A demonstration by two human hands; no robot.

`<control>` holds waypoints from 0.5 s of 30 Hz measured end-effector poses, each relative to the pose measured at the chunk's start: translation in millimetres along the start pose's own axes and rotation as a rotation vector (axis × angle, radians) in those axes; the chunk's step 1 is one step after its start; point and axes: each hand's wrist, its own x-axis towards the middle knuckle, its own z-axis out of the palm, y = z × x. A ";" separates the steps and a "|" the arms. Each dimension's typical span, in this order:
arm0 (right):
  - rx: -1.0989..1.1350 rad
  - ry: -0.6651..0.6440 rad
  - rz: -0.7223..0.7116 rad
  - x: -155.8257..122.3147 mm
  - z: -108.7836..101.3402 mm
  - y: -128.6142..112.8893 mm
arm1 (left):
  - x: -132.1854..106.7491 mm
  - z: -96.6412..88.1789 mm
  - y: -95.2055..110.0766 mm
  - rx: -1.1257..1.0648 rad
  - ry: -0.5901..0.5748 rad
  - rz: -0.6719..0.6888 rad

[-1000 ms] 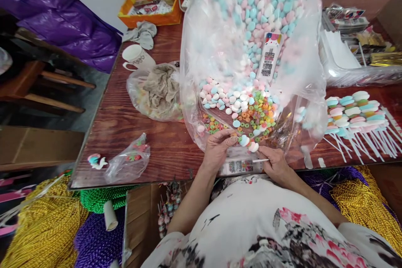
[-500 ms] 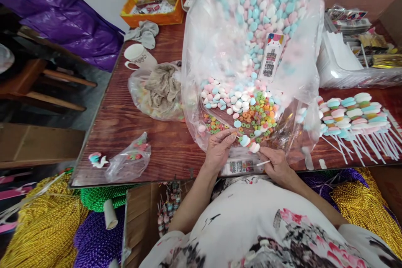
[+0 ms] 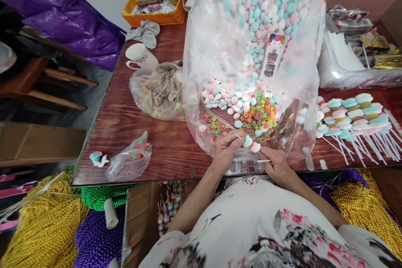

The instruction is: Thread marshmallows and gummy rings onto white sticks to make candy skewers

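At the near table edge, my right hand is closed around a thin white stick that carries pastel candy pieces at its far end. My left hand pinches at the tip of that stick beside the candies, fingers pressed together. Both hands rest on the mouth of a big clear plastic bag filled with pink, blue and white marshmallow candies. A heap of small coloured ring candies lies just beyond my fingers.
Finished candy skewers lie in a row at right. A cloth in a clear bag, a white mug, an orange tray and a small bag sit at left. Packaging is stacked at back right.
My left hand has shifted slightly right along the stick, closer to the candies on it. My right hand has stayed in place.
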 end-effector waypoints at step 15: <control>-0.008 0.143 0.029 -7.1 0.9 8.7 | 7.6 13.4 11.1 0.219 -0.273 0.001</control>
